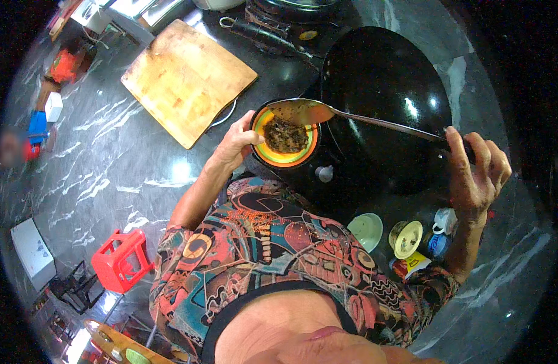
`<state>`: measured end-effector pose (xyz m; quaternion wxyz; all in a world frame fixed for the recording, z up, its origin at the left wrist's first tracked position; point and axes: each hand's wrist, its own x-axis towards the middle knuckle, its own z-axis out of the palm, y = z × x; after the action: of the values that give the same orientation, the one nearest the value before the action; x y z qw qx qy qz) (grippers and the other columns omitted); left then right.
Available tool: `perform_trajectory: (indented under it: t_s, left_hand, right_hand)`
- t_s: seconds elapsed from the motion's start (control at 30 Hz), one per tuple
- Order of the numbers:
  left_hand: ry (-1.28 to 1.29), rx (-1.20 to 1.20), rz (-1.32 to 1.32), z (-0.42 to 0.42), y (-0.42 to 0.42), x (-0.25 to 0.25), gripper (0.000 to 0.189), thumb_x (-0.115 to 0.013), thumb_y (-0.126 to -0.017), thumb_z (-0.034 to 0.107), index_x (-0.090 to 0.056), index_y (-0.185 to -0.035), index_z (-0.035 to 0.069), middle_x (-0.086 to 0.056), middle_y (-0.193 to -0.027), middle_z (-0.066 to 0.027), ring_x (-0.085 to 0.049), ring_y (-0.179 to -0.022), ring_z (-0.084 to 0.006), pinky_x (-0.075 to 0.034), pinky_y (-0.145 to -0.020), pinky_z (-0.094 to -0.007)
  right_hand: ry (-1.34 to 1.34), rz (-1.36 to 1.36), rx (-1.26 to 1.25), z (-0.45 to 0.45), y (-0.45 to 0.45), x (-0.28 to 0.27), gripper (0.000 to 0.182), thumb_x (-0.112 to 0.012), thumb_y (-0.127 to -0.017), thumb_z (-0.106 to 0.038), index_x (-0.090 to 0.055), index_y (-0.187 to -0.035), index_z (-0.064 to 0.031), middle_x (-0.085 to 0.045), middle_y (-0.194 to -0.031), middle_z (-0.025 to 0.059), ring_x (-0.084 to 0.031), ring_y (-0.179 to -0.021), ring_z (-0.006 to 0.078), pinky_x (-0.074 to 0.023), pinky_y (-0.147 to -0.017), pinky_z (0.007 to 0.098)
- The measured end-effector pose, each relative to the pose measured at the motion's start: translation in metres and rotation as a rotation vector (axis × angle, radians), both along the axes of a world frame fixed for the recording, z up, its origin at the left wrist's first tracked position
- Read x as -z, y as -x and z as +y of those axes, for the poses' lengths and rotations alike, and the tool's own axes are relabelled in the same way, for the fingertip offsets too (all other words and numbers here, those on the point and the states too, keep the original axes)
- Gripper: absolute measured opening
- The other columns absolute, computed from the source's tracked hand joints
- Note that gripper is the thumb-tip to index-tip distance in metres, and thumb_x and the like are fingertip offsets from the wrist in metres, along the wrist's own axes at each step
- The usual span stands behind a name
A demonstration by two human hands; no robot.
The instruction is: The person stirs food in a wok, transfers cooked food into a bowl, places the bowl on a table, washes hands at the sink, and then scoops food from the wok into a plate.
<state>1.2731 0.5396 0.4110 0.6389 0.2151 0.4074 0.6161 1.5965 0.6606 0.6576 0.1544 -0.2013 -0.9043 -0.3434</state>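
My left hand [239,142] grips the rim of a bowl [286,160] with orange, yellow and green rings inside, its thumb over the edge. Dark, chopped cooked food [286,137] lies in the bowl. In my right hand [477,175] is the handle of a long metal wok spatula [388,123]. Its broad blade [301,111] rests over the far part of the bowl, and I cannot tell whether it touches the food. Under the spatula's shaft sits a large black wok [383,77], with no food visible in it.
A wooden cutting board [190,82] lies left of the bowl. Behind are a black-handled pan [261,34] and a stove knob [324,173] is nearer. At right stand a pale green bowl [366,232], a yellow bowl [406,239] and a white mug [444,221]. A red plastic stool [123,261] stands on the floor.
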Motion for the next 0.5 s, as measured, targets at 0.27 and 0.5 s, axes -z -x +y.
perform_trajectory:
  t_s: [0.27, 0.5]
  left_hand:
    - [-0.033, 0.034, -0.008, 0.012, 0.0, 0.0, 0.056, -0.056, -0.064, 0.0, -0.046, -0.119, -0.003, -0.057, -0.111, -0.0095, -0.055, -0.102, -0.0159, -0.045, -0.088, -0.0283]
    - [-0.018, 0.041, -0.021, 0.01, -0.001, -0.003, 0.055, -0.056, -0.064, 0.001, -0.046, -0.118, -0.002, -0.057, -0.111, -0.0097, -0.056, -0.101, -0.0168, -0.045, -0.09, -0.0294]
  right_hand:
    - [0.599, 0.064, 0.239, 0.035, -0.044, 0.006, 0.033, -0.065, -0.071, -0.007, -0.063, -0.104, -0.0104, -0.057, -0.088, 0.006, -0.05, -0.085, 0.0255, -0.0383, -0.079, 0.0351]
    - [0.765, 0.07, 0.581, 0.073, -0.127, 0.04, 0.028, -0.065, -0.076, -0.015, -0.062, -0.103, -0.0087, -0.058, -0.086, 0.0086, -0.05, -0.085, 0.0279, -0.0406, -0.078, 0.0365]
